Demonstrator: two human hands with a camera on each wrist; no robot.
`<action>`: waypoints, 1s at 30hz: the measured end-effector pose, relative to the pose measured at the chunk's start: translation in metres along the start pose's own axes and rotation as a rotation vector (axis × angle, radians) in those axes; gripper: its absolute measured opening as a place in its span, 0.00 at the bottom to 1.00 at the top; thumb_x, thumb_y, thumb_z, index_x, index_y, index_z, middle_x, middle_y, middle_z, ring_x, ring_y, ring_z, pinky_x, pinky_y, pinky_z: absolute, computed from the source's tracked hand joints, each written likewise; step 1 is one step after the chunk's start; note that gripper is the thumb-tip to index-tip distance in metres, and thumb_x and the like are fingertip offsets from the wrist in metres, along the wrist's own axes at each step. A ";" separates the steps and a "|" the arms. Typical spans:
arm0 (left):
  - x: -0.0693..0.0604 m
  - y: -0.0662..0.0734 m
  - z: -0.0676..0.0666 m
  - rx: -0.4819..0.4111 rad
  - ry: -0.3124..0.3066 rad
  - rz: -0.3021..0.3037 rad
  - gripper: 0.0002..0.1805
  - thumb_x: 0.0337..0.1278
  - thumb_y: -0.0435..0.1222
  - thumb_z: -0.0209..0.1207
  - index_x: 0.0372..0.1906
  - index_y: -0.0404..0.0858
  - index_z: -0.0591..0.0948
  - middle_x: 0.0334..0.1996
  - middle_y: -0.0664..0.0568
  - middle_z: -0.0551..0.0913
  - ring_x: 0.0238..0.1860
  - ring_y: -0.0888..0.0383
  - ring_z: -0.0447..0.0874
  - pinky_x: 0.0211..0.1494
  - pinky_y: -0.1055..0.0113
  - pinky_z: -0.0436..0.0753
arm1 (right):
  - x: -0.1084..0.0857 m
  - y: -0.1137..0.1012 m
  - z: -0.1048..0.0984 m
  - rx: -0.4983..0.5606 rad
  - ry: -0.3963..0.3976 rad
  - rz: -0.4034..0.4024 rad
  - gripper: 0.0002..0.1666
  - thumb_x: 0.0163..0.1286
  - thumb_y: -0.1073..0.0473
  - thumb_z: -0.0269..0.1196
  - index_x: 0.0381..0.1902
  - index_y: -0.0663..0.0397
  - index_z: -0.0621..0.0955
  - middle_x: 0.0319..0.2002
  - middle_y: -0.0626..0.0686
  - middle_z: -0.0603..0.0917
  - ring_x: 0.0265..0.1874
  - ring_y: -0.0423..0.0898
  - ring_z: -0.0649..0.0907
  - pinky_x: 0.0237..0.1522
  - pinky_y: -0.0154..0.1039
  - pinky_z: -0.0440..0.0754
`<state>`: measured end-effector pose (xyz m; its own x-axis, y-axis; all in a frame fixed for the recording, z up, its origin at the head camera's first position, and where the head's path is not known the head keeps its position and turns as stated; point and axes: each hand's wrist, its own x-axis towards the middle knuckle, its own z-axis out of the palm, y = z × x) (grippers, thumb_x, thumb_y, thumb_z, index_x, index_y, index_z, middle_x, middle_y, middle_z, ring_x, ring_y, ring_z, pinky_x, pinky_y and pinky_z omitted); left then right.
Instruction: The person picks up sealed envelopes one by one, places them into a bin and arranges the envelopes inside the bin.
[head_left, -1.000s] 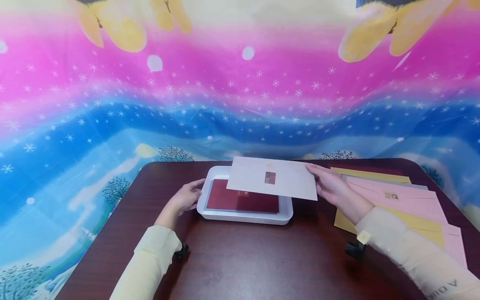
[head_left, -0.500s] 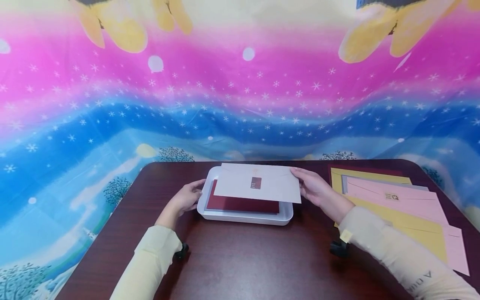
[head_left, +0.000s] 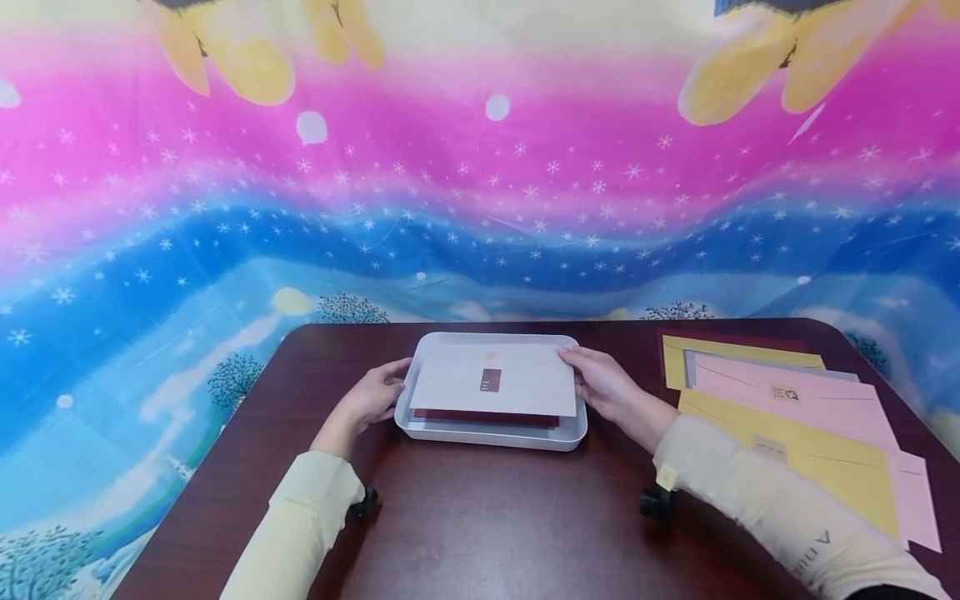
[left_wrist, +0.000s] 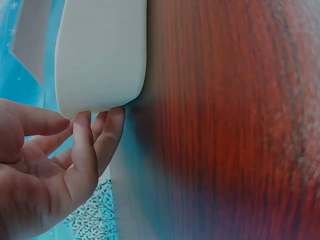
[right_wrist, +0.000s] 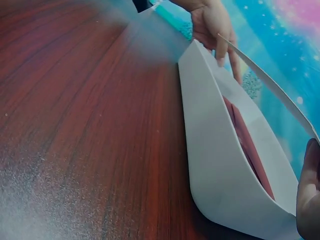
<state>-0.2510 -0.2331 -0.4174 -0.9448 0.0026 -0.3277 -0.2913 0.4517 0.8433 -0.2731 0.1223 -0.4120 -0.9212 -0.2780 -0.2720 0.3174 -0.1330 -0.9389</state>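
A white envelope (head_left: 450,392) with a dark red seal hangs over the white tray (head_left: 487,442). My right hand (head_left: 611,387) pinches the envelope's right edge between thumb and fingers. Beneath it in the tray lies a dark red envelope (head_left: 487,418), mostly covered. From the right wrist view, the white envelope (right_wrist: 272,85) is seen edge-on, apart from the tray (right_wrist: 210,125) and tilted. My left hand (head_left: 371,393) touches the tray's left end. In the left wrist view, the left hand's fingertips (left_wrist: 81,116) rest against the tray's outer wall, the thumb near the rim.
At the right of the dark wooden table (head_left: 450,517) lies an overlapping spread of envelopes, among them a pink envelope (head_left: 825,408) and a yellow envelope (head_left: 840,467). A printed cloth (head_left: 480,208) hangs behind the table.
My right hand has carried the white envelope left and down, from the tray's right side to over its middle, covering most of the red envelope. The left hand has stayed at the tray.
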 end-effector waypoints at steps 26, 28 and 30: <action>0.000 0.000 0.000 -0.029 -0.032 -0.003 0.31 0.79 0.30 0.45 0.82 0.42 0.58 0.67 0.33 0.73 0.65 0.41 0.76 0.62 0.48 0.78 | 0.011 0.002 0.018 -0.010 -0.024 0.020 0.28 0.84 0.60 0.46 0.73 0.75 0.63 0.47 0.51 0.82 0.42 0.37 0.82 0.47 0.32 0.81; 0.000 0.000 -0.001 -0.034 -0.029 -0.004 0.31 0.79 0.30 0.46 0.82 0.42 0.59 0.67 0.33 0.73 0.65 0.42 0.76 0.62 0.49 0.79 | 0.011 0.001 0.018 -0.003 -0.028 0.017 0.28 0.84 0.60 0.46 0.73 0.75 0.63 0.46 0.51 0.82 0.42 0.37 0.82 0.47 0.32 0.82; 0.001 -0.001 -0.001 -0.032 -0.032 0.001 0.31 0.79 0.30 0.45 0.82 0.41 0.59 0.67 0.33 0.73 0.64 0.42 0.76 0.62 0.49 0.79 | 0.011 0.001 0.018 0.000 -0.028 0.022 0.28 0.84 0.60 0.47 0.72 0.75 0.63 0.45 0.51 0.82 0.42 0.38 0.82 0.47 0.33 0.82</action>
<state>-0.2514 -0.2343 -0.4178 -0.9400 0.0321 -0.3397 -0.2951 0.4230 0.8567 -0.2788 0.1016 -0.4121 -0.9076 -0.3072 -0.2862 0.3371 -0.1267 -0.9329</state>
